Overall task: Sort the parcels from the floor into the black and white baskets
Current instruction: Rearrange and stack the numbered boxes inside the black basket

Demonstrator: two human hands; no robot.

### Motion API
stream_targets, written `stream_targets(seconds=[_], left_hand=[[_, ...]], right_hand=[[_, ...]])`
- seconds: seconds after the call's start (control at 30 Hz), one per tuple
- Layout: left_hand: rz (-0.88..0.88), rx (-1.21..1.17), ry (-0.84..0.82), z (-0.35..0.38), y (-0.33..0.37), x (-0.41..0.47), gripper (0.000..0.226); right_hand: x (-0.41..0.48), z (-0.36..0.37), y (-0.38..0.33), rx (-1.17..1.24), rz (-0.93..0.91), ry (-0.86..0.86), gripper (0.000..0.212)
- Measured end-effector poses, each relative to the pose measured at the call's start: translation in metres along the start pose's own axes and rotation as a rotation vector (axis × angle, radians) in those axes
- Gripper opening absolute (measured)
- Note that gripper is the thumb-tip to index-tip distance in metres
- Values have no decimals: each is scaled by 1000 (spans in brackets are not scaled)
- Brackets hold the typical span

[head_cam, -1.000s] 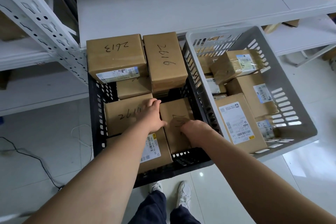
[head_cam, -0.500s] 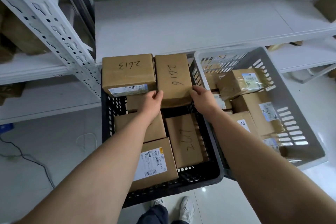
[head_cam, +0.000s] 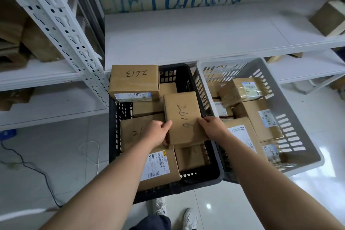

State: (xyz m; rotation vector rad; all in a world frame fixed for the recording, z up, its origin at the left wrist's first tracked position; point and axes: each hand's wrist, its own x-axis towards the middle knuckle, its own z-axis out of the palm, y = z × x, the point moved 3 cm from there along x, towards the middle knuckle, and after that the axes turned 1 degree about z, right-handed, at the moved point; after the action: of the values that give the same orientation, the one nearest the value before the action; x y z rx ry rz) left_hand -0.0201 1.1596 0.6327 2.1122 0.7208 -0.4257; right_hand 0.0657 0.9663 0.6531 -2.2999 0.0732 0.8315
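Note:
A brown parcel marked 2616 (head_cam: pixel 183 115) is held tilted above the other boxes in the black basket (head_cam: pixel 205 178). My left hand (head_cam: pixel 155 132) grips its left edge and my right hand (head_cam: pixel 212 126) grips its right edge. A parcel marked 2613 (head_cam: pixel 134 79) sits on top at the black basket's far left corner. Several more parcels lie beneath, one with a white label (head_cam: pixel 158 166) at the near side. The white basket (head_cam: pixel 302 117), touching the black one on the right, holds several labelled parcels (head_cam: pixel 255 115).
Both baskets stand on a white tiled floor (head_cam: pixel 233 209) against white metal shelving (head_cam: pixel 186 30). A perforated upright (head_cam: pixel 61 24) rises at the left. Brown boxes sit on the left shelf and one at the far right (head_cam: pixel 330 17). A black cable (head_cam: pixel 28 164) lies on the floor at left.
Both hands took hold of the 2616 parcel at the far side of the black basket and pulled it toward me; it now sits tilted over the basket's middle.

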Motion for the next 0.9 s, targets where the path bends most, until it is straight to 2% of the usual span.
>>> stream_targets(seconds=[0.23,0.37,0.47,0.57,0.63,0.73,0.8,0.9], left_hand=[[-20,83,-125,6,5,-17,50],[-102,-53,-238,8,-5,-26,42],[-138,-57,-324,2,-5,-31,48],[-177,-29,-332,-8,-3,-30,62],[-173,-41,-223,-21,-2,-23,58],[-103,48,133,-56,-3,-9,28],[-117,54,343,-80,-8,2,32],[-191,31,488,-109,-17,20,50]], right_hand=[[-13,-2,18,49,117,-77,31],[-22,-8,14,-33,187,-206,30],[-28,-7,18,-111,215,-349,25],[-19,-17,9,-199,193,-314,21],[-8,-30,-11,-366,85,-179,18],[1,-40,-50,-553,-121,-21,23],[5,-36,-77,-519,-213,3,28],[18,-23,-109,-396,-273,17,31]])
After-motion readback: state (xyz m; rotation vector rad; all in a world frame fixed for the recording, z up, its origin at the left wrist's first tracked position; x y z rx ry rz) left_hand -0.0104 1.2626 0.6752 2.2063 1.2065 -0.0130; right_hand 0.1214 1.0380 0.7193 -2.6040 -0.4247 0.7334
